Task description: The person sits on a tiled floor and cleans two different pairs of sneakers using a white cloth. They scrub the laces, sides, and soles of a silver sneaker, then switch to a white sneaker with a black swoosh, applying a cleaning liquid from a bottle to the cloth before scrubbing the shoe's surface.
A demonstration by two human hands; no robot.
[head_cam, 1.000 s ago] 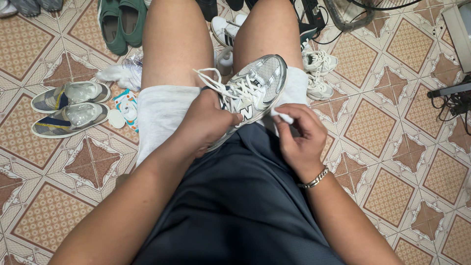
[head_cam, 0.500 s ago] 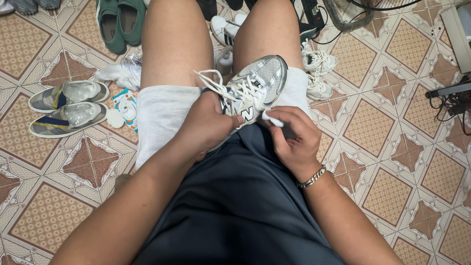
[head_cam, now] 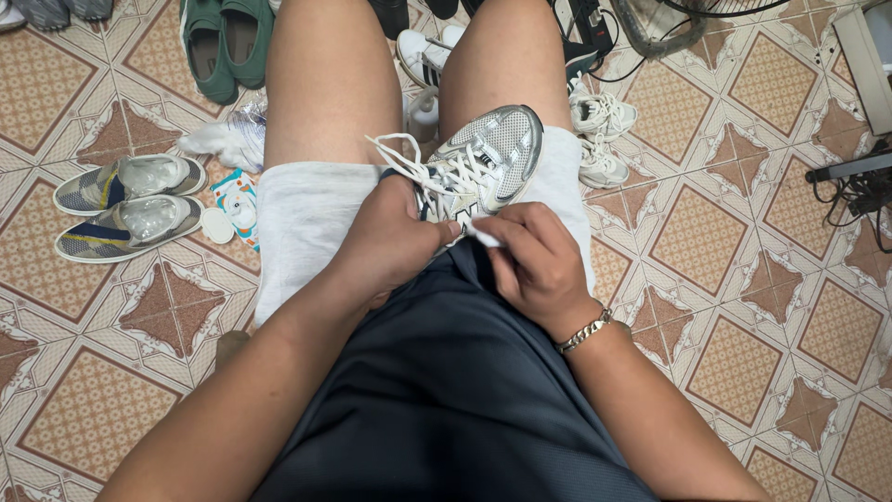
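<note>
Silver mesh sneaker [head_cam: 483, 163] resting on the lap, toe pointing away, heel end toward the body, lying across a pale grey cloth [head_cam: 307, 218] spread over both thighs. Upper woven and perforated, with glossy grey overlays; white laces [head_cam: 409, 153] loose, looping off toward the left knee.

Left hand [head_cam: 390, 242] closed around the heel end of the sneaker, grip tight on it, fingers curled under. Right hand [head_cam: 534, 260] just beside it, fingertips pinched narrow on a small white piece [head_cam: 483, 234], lace end or wipe, cannot tell which, held against the sneaker's side. Gold link bracelet [head_cam: 585, 332] on the right wrist. Dark ribbed shirt filling the lower frame.

Floor [head_cam: 734, 232] of patterned tile, tan and rust with white scrollwork. To the left: pair of flat slip-ons [head_cam: 130, 204] in grey, yellow and navy, stuffed with clear plastic; a small printed packet [head_cam: 237, 204] and a round white lid beside them; crumpled white plastic [head_cam: 223, 139] near the left knee; green shoes [head_cam: 228, 42] further out. To the right: a pair of white sneakers [head_cam: 599, 130] just beside the right thigh. Black cables [head_cam: 855, 191] and a fan base at the far edge. A white bottle [head_cam: 425, 112] standing between the knees, partly hidden by the laces.
</note>
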